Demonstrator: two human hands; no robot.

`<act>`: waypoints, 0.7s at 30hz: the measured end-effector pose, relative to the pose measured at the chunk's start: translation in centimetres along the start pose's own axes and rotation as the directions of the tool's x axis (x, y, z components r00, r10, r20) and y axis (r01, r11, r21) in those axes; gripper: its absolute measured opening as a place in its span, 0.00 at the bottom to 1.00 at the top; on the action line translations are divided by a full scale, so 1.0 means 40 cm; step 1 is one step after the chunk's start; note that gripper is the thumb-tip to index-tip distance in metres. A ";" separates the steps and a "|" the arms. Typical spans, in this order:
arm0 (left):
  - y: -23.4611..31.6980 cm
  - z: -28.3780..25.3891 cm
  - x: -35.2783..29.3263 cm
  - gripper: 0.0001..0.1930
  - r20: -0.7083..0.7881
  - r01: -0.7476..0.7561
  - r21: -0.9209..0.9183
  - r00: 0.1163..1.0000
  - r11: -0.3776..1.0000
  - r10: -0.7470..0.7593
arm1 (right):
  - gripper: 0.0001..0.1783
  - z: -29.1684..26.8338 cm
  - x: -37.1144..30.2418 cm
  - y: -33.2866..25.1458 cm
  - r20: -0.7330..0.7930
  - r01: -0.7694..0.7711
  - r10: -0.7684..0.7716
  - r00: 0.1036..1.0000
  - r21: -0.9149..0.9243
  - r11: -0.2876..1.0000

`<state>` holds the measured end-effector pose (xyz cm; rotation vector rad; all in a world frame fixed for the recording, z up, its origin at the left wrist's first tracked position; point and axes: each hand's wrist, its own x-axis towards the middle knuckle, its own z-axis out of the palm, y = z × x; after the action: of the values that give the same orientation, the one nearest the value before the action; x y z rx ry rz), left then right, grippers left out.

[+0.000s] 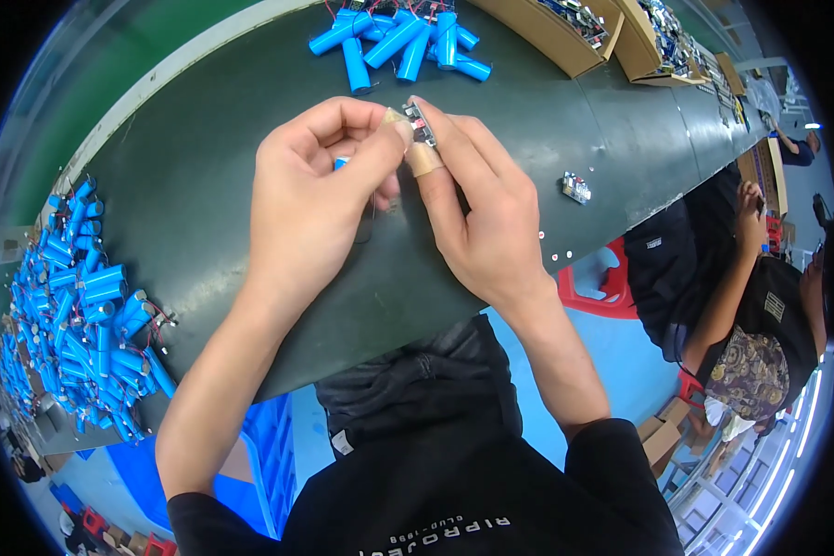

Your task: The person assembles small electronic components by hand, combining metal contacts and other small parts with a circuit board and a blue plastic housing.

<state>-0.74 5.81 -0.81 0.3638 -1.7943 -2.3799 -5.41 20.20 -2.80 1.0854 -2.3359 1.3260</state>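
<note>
Both my hands meet over the dark green table, close together. My right hand (482, 208) pinches a small circuit board (419, 124) between thumb and forefinger; tan tape wraps its thumb. My left hand (315, 185) is closed, its thumb and taped forefinger at the left edge of the board. A bit of a blue battery cell (341, 163) shows between its curled fingers; most of the cell is hidden. Below these fingers hangs a thin dark wire. Whether wire and board are joined cannot be made out.
Blue battery cells with wires lie in a big heap (93, 306) at left and a smaller group (408, 42) at the far side. Cardboard boxes (565, 42) of boards stand far right. Another board (576, 187) lies right of my hands. A person (751, 306) sits at right.
</note>
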 end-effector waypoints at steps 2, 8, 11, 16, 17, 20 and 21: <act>-0.003 0.004 -0.007 0.08 -0.004 -0.073 0.053 0.997 0.996 0.074 | 0.17 -0.005 -0.003 -0.002 -0.006 -0.015 0.015 1.000 0.011 1.000; -0.027 0.004 -0.005 0.07 0.006 -0.376 0.306 0.919 0.875 0.393 | 0.15 -0.015 0.000 -0.011 -0.021 -0.051 0.052 0.998 0.061 0.997; -0.034 0.005 0.002 0.06 0.065 -0.516 0.467 0.830 0.718 0.554 | 0.15 -0.018 0.000 -0.007 -0.017 -0.051 0.053 0.998 0.068 0.996; -0.042 0.006 0.000 0.06 0.126 -0.610 0.589 0.718 0.531 0.685 | 0.15 -0.012 -0.003 0.000 -0.027 -0.006 0.007 1.000 0.019 1.000; -0.043 0.008 0.000 0.07 0.118 -0.613 0.584 0.712 0.532 0.692 | 0.16 -0.013 -0.003 0.002 -0.030 0.018 -0.018 0.999 0.007 1.000; -0.047 0.009 0.000 0.07 0.113 -0.620 0.570 0.710 0.539 0.695 | 0.17 -0.016 -0.002 0.013 -0.030 0.057 -0.057 0.998 -0.012 0.998; -0.048 0.009 0.000 0.07 0.116 -0.623 0.562 0.711 0.544 0.694 | 0.17 -0.017 -0.002 0.017 -0.027 0.073 -0.073 0.997 -0.020 0.997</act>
<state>-0.77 6.69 -2.57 -0.1284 -2.0565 -1.2489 -5.93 21.00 -2.91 1.1284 -2.2624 1.2818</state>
